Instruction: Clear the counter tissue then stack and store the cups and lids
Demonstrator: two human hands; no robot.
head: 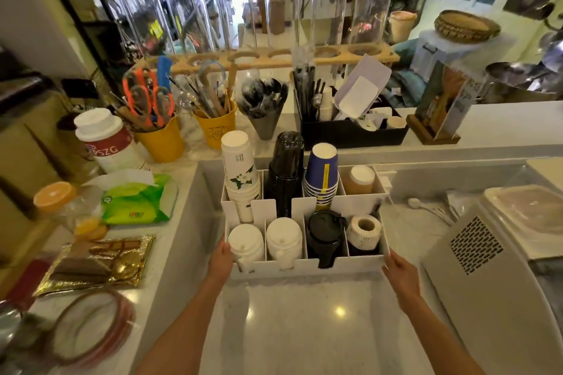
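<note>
With cups and lids already slotted, you grip white organizer (304, 266): left hand (220, 260) and right hand (399, 271) closed on front corners. Storing step; next, slide it toward worktop's back edge.

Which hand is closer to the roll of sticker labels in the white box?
Right. The roll of labels sits in the front right compartment of the white organizer. The right hand grips that near corner; the left hand holds the opposite front corner.

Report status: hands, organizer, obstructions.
Left hand and right hand grip white organizer sides. Cups, lids slotted inside. Counter ahead bare; grey machine close right.
</note>
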